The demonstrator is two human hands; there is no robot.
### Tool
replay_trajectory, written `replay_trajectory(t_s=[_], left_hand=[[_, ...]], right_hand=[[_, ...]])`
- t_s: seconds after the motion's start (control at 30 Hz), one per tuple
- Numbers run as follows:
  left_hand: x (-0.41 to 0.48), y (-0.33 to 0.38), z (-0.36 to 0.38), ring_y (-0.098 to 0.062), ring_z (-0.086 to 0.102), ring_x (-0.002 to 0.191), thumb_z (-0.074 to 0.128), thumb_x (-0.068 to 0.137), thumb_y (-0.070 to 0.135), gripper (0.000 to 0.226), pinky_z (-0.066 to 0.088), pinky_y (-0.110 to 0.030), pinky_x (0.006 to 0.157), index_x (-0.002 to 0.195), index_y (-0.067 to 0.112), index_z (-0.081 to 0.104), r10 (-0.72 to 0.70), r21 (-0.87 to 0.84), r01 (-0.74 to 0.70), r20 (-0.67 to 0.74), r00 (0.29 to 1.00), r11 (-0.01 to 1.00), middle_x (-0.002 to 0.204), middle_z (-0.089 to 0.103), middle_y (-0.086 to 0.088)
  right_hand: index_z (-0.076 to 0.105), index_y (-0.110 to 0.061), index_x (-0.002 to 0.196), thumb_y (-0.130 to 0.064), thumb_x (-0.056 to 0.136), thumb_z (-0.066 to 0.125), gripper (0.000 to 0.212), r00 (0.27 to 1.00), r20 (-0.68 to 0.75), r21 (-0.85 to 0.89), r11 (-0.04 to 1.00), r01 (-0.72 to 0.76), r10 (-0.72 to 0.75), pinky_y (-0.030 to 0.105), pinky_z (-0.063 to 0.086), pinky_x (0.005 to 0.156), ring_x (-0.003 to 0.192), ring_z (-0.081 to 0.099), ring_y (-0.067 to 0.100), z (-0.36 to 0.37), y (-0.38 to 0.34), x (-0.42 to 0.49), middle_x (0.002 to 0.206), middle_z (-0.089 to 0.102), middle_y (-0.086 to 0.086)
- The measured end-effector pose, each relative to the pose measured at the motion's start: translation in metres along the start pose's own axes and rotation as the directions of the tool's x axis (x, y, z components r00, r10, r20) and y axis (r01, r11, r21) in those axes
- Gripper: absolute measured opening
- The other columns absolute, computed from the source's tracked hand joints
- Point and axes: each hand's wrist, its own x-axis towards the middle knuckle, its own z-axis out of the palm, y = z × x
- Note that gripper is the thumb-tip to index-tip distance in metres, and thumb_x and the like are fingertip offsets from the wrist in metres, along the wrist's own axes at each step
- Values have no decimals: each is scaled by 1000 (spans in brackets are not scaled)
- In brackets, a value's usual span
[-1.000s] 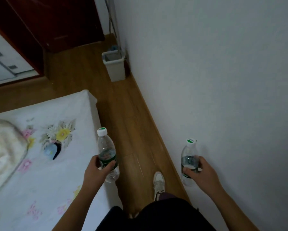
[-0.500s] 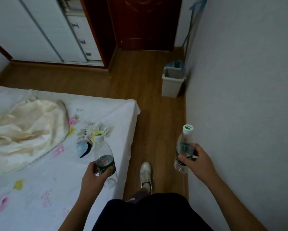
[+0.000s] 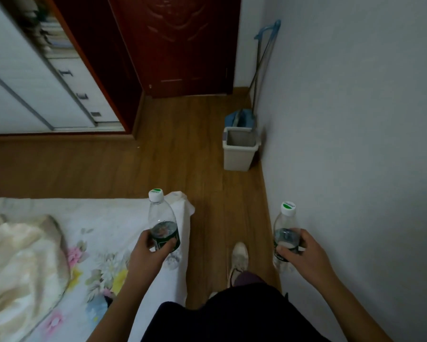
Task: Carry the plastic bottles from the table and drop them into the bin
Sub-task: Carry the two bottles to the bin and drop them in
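Left hand (image 3: 149,253) wrapped round left bottle (image 3: 163,225) at the label, upright, over the bed (image 3: 104,218) edge. Mostly empty by the look, so light; thin clear wall probably dents under a squeeze, label band the stiffer, less slippery hold. Right hand (image 3: 303,255) closed round right bottle (image 3: 286,233) the same way, upright, near the wall (image 3: 355,144). Bin (image 3: 239,150) open-topped, well ahead on the floor by that wall.

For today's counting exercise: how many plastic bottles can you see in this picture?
2. One bottle is in the left hand, beside the bed; the other bottle is in the right hand, near the wall.
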Motion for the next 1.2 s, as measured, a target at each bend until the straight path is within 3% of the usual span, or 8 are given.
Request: replay_trajectory(t_s=[0.23,0.4,0.6,0.7,0.83,0.93,1.07,1.2], left_hand=[[126,62,19,-24,62,113,80,80,34,61,50,-37,90,132,14,55,-28,-22,28,-18,999,999,121,66,-3],[184,94,16,-22,63,107,82,78,35,51,47,-35,86,120,22,56,-112,-81,105,-91,989,991,111,66,1],[244,118,-6,-23,62,103,82,80,27,43,46,-36,84,114,22,58,-226,-178,193,-188,956,965,106,67,-2],[283,126,-14,-23,62,102,81,80,25,43,46,-37,85,117,18,60,-248,-210,200,-233,940,957,105,67,-2],[353,142,-30,-22,63,95,82,79,28,41,46,-36,78,111,21,57,-295,-257,236,-225,929,937,93,65,10],[416,156,-48,-18,68,96,85,67,44,60,51,-34,75,115,20,60,-277,-305,216,-174,945,927,101,70,7],[499,196,-61,-14,67,97,78,82,26,47,51,-30,75,123,19,57,-189,-256,163,-79,979,953,102,68,9],[576,243,-68,-11,67,100,78,82,25,49,50,-24,74,125,16,59,-68,-183,64,-19,997,981,109,70,6]], right_hand=[[58,-32,112,-30,75,84,46,1000,16,10,1000,8,-9,28,48,81,102,65,16,-7,-66,140,101,66,-14],[60,-27,122,-38,73,83,55,991,112,-21,997,75,-72,28,48,80,103,64,14,4,-146,237,111,69,-7],[52,-39,118,-36,76,82,52,945,276,-32,981,189,-173,21,48,82,110,61,13,27,-253,331,107,62,-20],[52,-35,130,-42,74,81,63,929,317,-65,973,222,-191,37,52,96,117,59,15,46,-296,376,121,63,-13],[50,-32,136,-44,74,81,70,929,324,-99,970,223,-180,45,51,101,120,59,17,71,-345,438,129,63,-7],[50,-29,138,-39,75,82,71,939,302,-103,973,204,-165,46,50,103,121,59,19,83,-378,476,128,63,-6],[54,-27,134,-37,76,82,66,971,199,-87,984,153,-134,42,50,102,119,59,18,84,-406,514,123,63,-8],[55,-34,119,-36,75,83,52,989,114,-47,994,103,-97,39,54,94,102,64,10,74,-419,543,110,67,-11]])
